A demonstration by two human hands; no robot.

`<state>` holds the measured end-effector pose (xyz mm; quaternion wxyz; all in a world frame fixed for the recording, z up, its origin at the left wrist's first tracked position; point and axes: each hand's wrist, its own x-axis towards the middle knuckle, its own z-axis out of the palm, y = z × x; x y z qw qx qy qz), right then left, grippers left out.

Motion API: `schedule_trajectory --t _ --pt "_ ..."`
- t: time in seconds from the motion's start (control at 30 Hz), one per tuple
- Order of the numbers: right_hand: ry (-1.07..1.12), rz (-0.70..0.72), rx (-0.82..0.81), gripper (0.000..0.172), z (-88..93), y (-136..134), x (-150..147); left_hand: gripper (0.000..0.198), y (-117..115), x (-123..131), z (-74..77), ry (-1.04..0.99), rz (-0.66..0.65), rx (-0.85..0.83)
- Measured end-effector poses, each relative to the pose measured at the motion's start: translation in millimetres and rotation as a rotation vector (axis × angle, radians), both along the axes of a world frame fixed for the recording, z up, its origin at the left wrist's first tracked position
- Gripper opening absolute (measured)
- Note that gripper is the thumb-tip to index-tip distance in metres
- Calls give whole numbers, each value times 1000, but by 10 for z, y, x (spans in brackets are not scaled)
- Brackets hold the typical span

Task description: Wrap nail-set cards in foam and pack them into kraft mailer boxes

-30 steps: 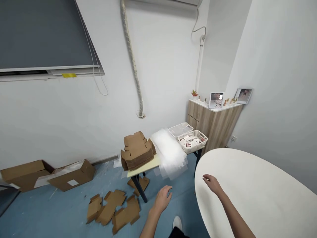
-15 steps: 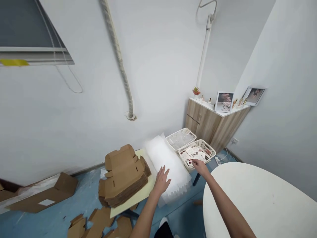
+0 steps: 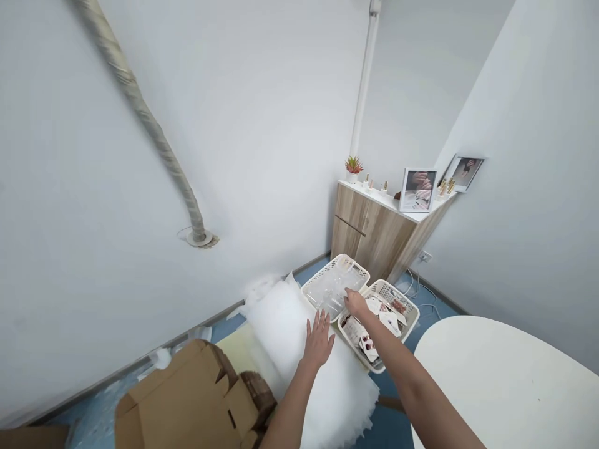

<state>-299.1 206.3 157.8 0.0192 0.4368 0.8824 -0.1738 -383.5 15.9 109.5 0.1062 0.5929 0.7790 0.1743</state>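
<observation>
My left hand (image 3: 319,340) is open, palm down with its fingers spread, over a stack of white packing sheets (image 3: 276,312). It comes close to the near edge of a white plastic basket (image 3: 309,290) holding clear plastic packets (image 3: 331,284). My right hand (image 3: 356,304) is above that basket's right side, other fingers curled and the index finger toward the packets. I see nothing in it, though its underside is hidden. Below my right forearm stands a second white basket (image 3: 412,319) with printed cards (image 3: 389,323) inside.
Flattened brown cardboard boxes (image 3: 182,399) are stacked at the lower left. A round white table (image 3: 505,380) stands at the right. Behind the baskets is a wooden cabinet (image 3: 381,237) with a potted plant (image 3: 353,167) and a picture frame (image 3: 418,189) on top. Cables (image 3: 421,290) lie on the floor.
My right hand has moved from the card basket to the basket of clear packets. My left hand has shifted along the white sheets toward the baskets. The view has turned right and come closer.
</observation>
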Motion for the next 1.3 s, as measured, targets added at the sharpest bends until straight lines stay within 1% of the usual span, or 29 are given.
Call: schedule_trajectory --t 0.07,0.17,0.27,0.37,0.43,0.5,0.6,0.67,0.73,0.8,0.83,0.9,0.97,1.07,1.17,1.3 --pt "-45 -3 -13 43 -81 86 -186 59 -10 -42 -92 11 -16 17" --pt "-96 -26 -11 46 -187 102 -325 61 -32 -61 -155 24 -39 31" --pt "-93 -58 22 39 -237 15 -330 62 -22 -59 -171 17 -33 32" --pt "-12 -77 72 31 -231 -96 -283 62 -1 -57 -188 -6 -26 40" --pt "28 -64 81 31 -205 -152 -250 62 14 -63 -200 -35 -25 37" --pt "73 -45 72 34 -158 -195 -212 61 40 -70 -195 -85 -8 26" --pt "227 -61 34 39 -25 -274 -87 63 137 -57 -110 -237 72 65" --pt "388 -93 -2 40 114 -361 83 66 253 1 17 -400 142 164" --pt "558 -131 -30 39 279 -481 341 72 401 134 196 -604 192 271" --pt "714 -177 -39 37 443 -630 680 76 552 365 402 -835 191 314" --pt "789 -200 -40 36 517 -711 875 77 617 519 506 -950 163 315" --pt "934 -255 -46 35 640 -883 1301 78 705 894 698 -1126 83 294" --pt "1061 -323 -65 35 734 -1058 1762 79 725 1329 854 -1216 -21 294" --pt "1200 -412 -122 35 845 -1316 2482 81 646 2008 1015 -1253 -189 301" --pt "1281 -503 -184 38 944 -1553 3170 79 510 2634 1126 -1240 -361 242" --pt "1328 -711 -309 43 1025 -1792 3927 73 351 3340 1237 -1088 -617 241"
